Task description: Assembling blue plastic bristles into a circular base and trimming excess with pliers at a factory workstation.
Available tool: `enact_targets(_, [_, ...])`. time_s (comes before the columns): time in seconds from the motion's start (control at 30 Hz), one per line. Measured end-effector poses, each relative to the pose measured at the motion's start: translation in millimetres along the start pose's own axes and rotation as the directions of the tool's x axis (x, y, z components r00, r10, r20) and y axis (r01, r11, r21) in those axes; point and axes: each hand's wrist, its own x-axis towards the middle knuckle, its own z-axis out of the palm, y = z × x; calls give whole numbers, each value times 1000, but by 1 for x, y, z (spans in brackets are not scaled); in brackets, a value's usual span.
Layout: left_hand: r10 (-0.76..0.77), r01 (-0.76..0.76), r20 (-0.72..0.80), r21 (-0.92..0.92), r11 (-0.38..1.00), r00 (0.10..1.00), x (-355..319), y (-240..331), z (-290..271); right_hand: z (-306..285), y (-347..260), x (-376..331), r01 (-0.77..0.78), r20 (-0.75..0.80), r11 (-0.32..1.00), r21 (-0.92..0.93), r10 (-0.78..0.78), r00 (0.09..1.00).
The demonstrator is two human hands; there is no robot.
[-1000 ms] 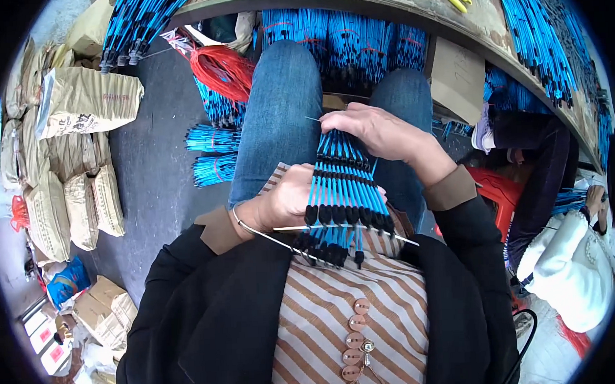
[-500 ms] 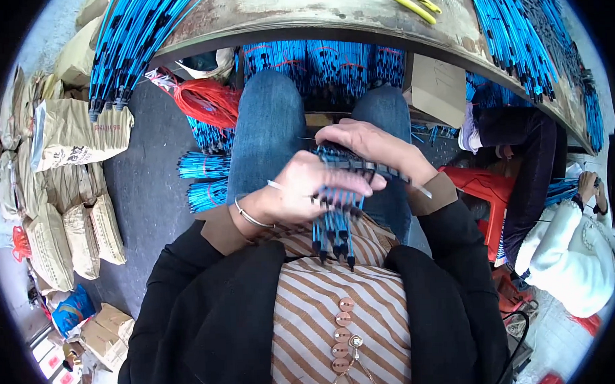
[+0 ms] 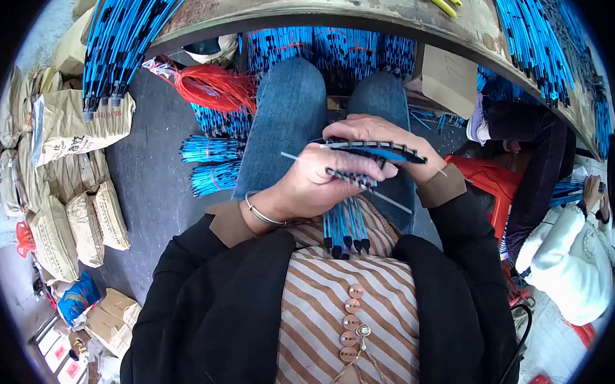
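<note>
Centre of frame: both hands meet over the lap w/ little free room around them, knees just above, striped shirt front just below. Left hand (image 3: 314,181) is curled, fingers pressed together round a bundle of blue cables (image 3: 361,164), thin smooth cords w/ black end caps; right hand (image 3: 380,132) lies over the top, fingers closed on the same bundle. Some cable ends hang down from the grip toward the shirt, black tips lined up. A thin pale tie strip (image 3: 392,201) sticks out lower right of the hands. Metal bangle (image 3: 261,212) on the left wrist. Upper frame: curved worn edge of the desk (image 3: 328,12), more blue cables draped over it at upper left & upper right. Left of the knees: grey floor (image 3: 151,177) is the widest open patch, w/ blue cable bunches and red ties (image 3: 212,87). Far left: stacked tan sacks (image 3: 68,126), crinkly. Right edge: another person (image 3: 567,264) in a white sleeve, close by.
</note>
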Motion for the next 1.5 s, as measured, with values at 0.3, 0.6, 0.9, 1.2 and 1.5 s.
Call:
enact_targets(0.3, [-325, 281, -119, -284, 917, 938, 22, 2, -2, -61, -28, -34, -72, -25, 773, 631, 113, 993])
enact_targets(0.6, [-449, 365, -179, -364, 857, 875, 39, 20, 4, -16, -72, -11, 11, -672, 910, 415, 298, 678])
enact_targets(0.9, [-329, 277, -48, -435, 857, 943, 5, 11, -19, -2, -83, 0, 20, -780, 943, 331, 261, 569])
enact_targets(1.2, [-510, 475, -121, -229, 849, 852, -8, 19, -81, 6, -78, 4, 46, -826, 967, 249, 187, 531])
enact_targets(1.5, [-153, 137, -148, -112, 984, 977, 48, 20, -58, 2, -82, 22, -45, -854, 977, 209, 205, 479])
